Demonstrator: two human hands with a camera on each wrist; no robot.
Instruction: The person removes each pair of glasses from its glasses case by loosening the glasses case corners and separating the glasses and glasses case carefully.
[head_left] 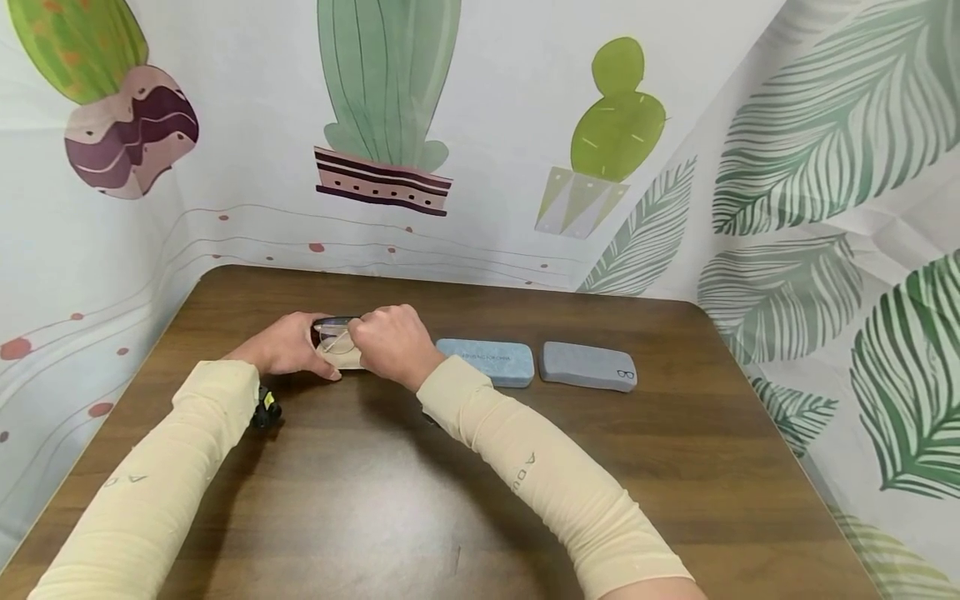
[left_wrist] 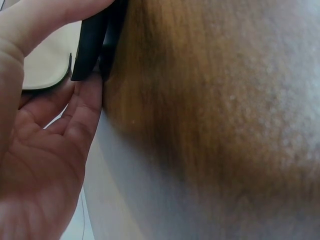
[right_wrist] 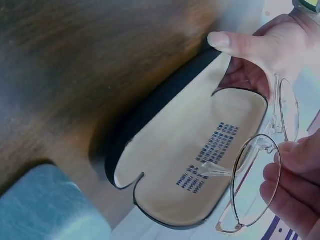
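Observation:
An open glasses case [right_wrist: 165,150], dark outside with a cream lining and printed lettering, stands on the table at the left. My left hand [head_left: 288,346] grips its left end, thumb on the near edge and fingers behind; the left wrist view shows this hand [left_wrist: 52,155] close up. Eyeglasses [right_wrist: 256,182] with a thin gold rim and clear nose pads hang over the case's opening. My right hand [head_left: 396,343] pinches them near the bridge with thumb and fingers. Part of the eyeglasses and the case are hidden behind the right hand in the head view.
Right of my right hand lie a closed light blue glasses case [head_left: 487,362] and a closed grey one [head_left: 588,367] with a small glasses print. The brown wooden table [head_left: 390,500] ends at a cactus-printed cloth [head_left: 495,167] behind and at the sides.

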